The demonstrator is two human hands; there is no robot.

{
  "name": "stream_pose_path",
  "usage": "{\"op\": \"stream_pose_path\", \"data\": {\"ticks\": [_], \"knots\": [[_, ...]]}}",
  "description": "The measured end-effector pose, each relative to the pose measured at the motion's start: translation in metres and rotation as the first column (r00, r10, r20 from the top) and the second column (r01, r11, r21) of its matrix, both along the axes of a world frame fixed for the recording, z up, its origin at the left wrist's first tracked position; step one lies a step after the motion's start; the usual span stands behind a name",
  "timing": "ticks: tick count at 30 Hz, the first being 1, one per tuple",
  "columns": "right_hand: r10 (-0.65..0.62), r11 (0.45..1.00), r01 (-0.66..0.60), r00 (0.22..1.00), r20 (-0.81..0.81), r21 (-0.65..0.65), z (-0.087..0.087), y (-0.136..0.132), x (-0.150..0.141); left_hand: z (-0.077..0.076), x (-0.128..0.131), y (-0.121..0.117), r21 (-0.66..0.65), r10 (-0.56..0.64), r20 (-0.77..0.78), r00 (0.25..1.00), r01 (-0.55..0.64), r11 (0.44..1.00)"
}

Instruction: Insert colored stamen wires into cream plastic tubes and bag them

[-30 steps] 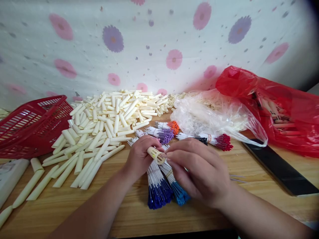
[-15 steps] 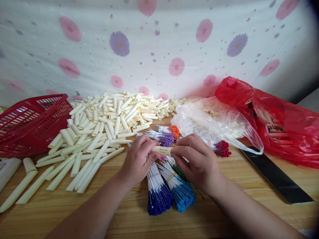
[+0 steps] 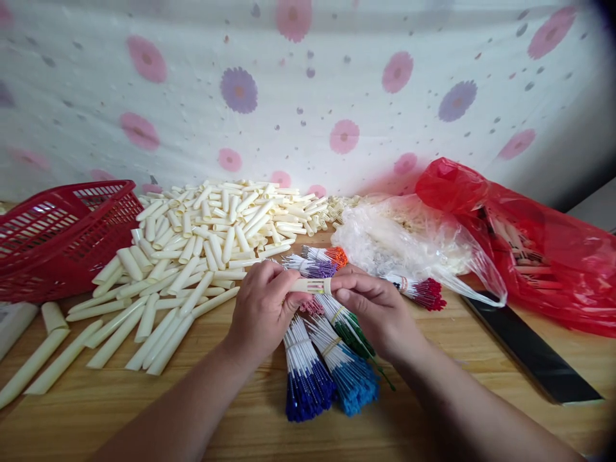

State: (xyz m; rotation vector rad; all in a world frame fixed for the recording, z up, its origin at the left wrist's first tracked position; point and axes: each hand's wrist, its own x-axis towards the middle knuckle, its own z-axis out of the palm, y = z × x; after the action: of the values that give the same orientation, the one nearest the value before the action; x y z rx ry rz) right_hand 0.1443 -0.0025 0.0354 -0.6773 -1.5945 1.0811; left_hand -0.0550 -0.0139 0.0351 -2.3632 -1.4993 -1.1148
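Pinching a tube (image 3: 308, 286), left hand (image 3: 262, 309) and right hand (image 3: 380, 313) partly hid bundles (image 3: 308, 388); a flowered sheet (image 3: 298, 102) hung behind the table's (image 3: 253, 417) far edge.

The hands (image 3: 262, 308) have turned the cream tube (image 3: 312, 286) sideways.

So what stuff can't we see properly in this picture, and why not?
All in the head view:
- What's inside the slotted cream tube: too small and blurred.
- That tube's left end: hidden by the left hand.
- The whole red plastic bag: cut off by the right edge.
- The rest of the white object: cut off by the left edge.
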Motion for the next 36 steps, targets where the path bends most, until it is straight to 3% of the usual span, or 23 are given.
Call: {"op": "stream_pose_path", "data": {"ticks": [2, 4, 5, 7, 9, 13, 17, 24, 36], "knots": [[-0.092, 0.995, 0.091, 0.995, 0.043, 0.031, -0.002, 0.016, 0.009, -0.002, -0.005, 0.006, -0.063, 0.017, 0.095, 0.995, -0.011, 0.998], [-0.288, 0.957, 0.272, 0.922, 0.258, 0.098, -0.003, 0.034, 0.016, -0.005, -0.012, 0.013, -0.155, 0.083, 0.239, 0.967, -0.046, 0.987], [-0.352, 0.936, 0.316, 0.836, 0.422, 0.154, -0.004, 0.043, 0.017, -0.007, -0.015, 0.017, -0.199, 0.127, 0.295, 0.947, -0.069, 0.977], [-0.371, 0.928, 0.274, 0.614, 0.697, 0.253, -0.006, 0.055, 0.014, -0.009, -0.019, 0.022, -0.248, 0.177, 0.304, 0.936, -0.101, 0.964], [-0.344, 0.939, 0.171, 0.468, 0.814, 0.298, -0.007, 0.061, 0.007, -0.01, -0.019, 0.024, -0.233, 0.142, 0.193, 0.971, -0.096, 0.968], [-0.352, 0.935, 0.1, 0.349, 0.868, 0.339, -0.005, 0.062, -0.01, -0.009, -0.009, 0.022, -0.146, -0.018, -0.1, 0.995, 0.003, 0.989], [-0.394, 0.919, 0.095, 0.224, 0.892, 0.382, -0.001, 0.07, -0.019, -0.01, 0.004, 0.022, -0.129, -0.148, -0.232, 0.961, 0.121, 0.984], [-0.392, 0.919, 0.005, 0.132, 0.91, 0.395, -0.002, 0.082, -0.03, -0.018, 0.02, 0.021, -0.225, -0.211, -0.379, 0.901, 0.131, 0.966], [-0.402, 0.908, -0.063, 0.141, 0.905, 0.413, -0.001, 0.085, -0.038, -0.02, 0.021, 0.023, -0.328, -0.247, -0.365, 0.898, 0.124, 0.936]]}}
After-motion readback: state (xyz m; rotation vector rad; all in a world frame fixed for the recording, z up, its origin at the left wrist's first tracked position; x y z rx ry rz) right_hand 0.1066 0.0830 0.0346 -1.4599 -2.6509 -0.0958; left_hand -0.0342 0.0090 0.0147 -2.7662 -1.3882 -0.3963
